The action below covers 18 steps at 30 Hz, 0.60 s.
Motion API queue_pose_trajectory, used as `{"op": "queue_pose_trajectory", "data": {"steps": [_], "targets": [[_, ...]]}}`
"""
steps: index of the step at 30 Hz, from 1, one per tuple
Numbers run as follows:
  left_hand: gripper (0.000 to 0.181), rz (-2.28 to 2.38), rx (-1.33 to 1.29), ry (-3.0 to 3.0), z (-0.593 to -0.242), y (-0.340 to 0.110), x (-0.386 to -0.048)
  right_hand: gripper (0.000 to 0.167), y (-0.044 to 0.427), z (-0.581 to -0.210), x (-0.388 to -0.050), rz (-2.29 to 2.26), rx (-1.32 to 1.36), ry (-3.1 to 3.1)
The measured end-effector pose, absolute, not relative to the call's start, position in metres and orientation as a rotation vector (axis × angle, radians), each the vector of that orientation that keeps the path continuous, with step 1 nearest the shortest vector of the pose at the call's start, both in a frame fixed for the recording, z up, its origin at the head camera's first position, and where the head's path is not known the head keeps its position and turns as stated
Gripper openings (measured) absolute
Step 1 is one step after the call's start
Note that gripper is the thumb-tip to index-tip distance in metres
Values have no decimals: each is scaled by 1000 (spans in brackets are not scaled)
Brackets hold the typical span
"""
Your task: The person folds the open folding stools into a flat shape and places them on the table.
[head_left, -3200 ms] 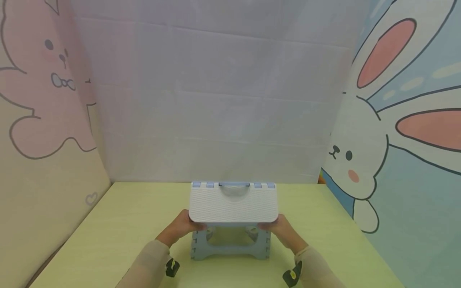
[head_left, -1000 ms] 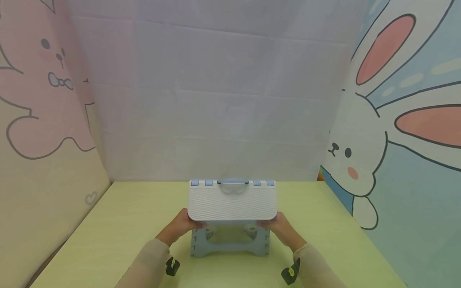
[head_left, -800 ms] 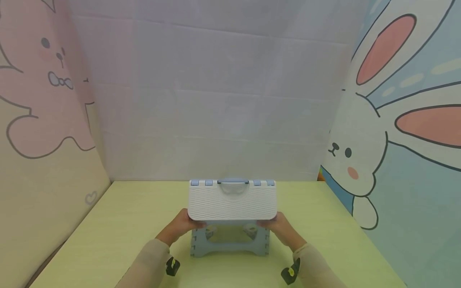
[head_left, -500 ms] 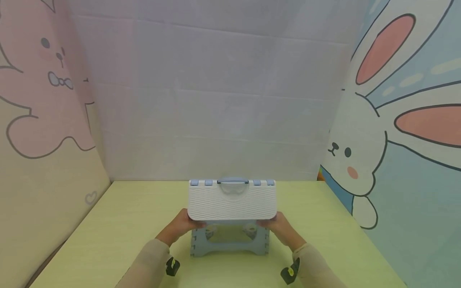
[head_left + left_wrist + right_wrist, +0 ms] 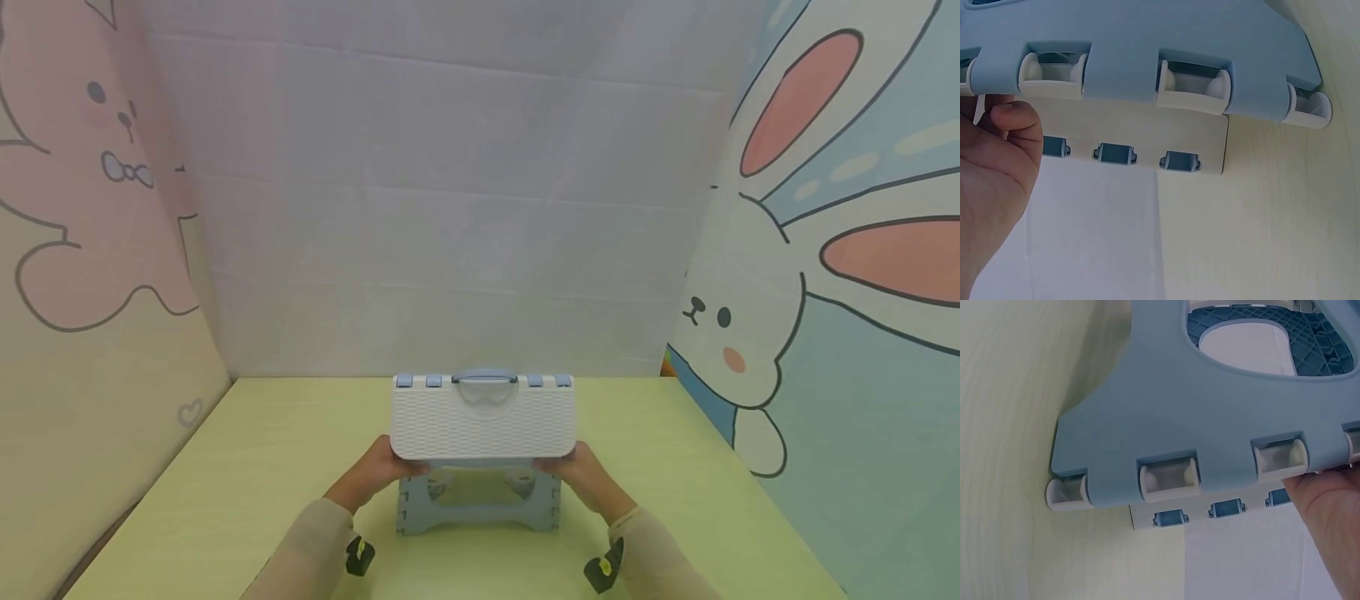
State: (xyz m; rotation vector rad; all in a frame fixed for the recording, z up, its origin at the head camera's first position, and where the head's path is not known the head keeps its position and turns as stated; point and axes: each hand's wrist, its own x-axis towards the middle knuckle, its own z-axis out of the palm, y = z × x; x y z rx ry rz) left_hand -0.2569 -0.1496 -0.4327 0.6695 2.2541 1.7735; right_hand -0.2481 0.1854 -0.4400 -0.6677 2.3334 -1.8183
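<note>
A folding stool with a white woven-pattern top (image 5: 483, 425) and blue-grey legs (image 5: 478, 515) stands upright on the table, a blue handle (image 5: 485, 375) at the top's far edge. My left hand (image 5: 375, 473) grips its left side under the top, thumb at the front. On the right side my right hand (image 5: 591, 480) grips it the same way. The left wrist view shows the hand (image 5: 1000, 162) with curled fingers by the hinged blue leg panel (image 5: 1129, 44). In the right wrist view the hand (image 5: 1329, 512) lies against the stool's underside, its fingertips hidden behind the blue panel (image 5: 1166, 412).
The pale yellow-green table (image 5: 285, 433) extends around the stool. A white sheet (image 5: 465, 208) hangs behind it. Walls with cartoon drawings flank both sides, a pink figure at left and a white rabbit (image 5: 742, 308) at right. Black wrist devices (image 5: 359, 556) sit at both cuffs.
Both hands keep the same hold on the stool. Since the oldest frame the whole view has shifted slightly; the stool shows almost no movement against the table.
</note>
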Motion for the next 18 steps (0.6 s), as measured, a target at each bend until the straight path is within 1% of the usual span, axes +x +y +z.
{"op": "queue_pose_trajectory", "data": {"steps": [18], "targets": [[49, 1783, 695, 2237, -435, -150, -258, 45, 185, -441, -248, -1848, -703, 2308]]}}
